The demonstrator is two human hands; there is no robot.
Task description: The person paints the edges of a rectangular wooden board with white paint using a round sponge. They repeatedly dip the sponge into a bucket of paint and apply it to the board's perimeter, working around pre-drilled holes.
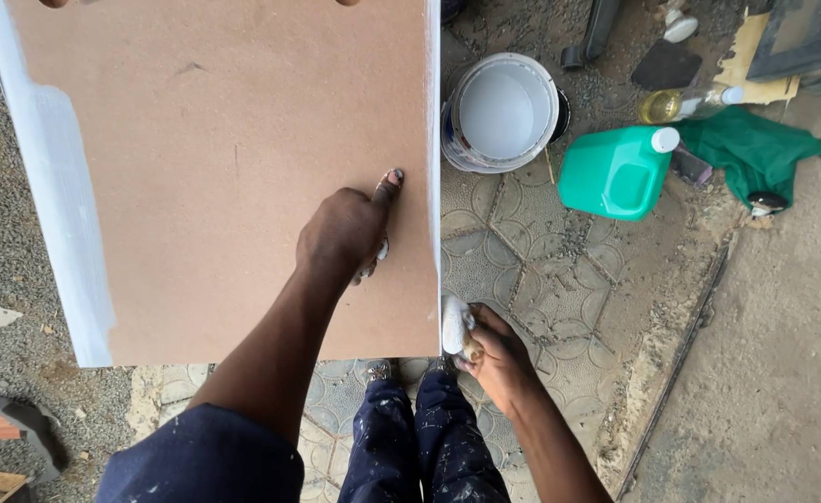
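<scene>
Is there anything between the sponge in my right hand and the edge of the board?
Nothing visible. The right hand holds the white sponge directly against the brown board at its lower right edge. The left hand rests flat on the board's face, clear of that edge.

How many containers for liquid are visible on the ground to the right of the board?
3: a white bucket beside the board's edge, a green jug right of it, and a clear bottle above the jug. Others may be hidden.
</scene>
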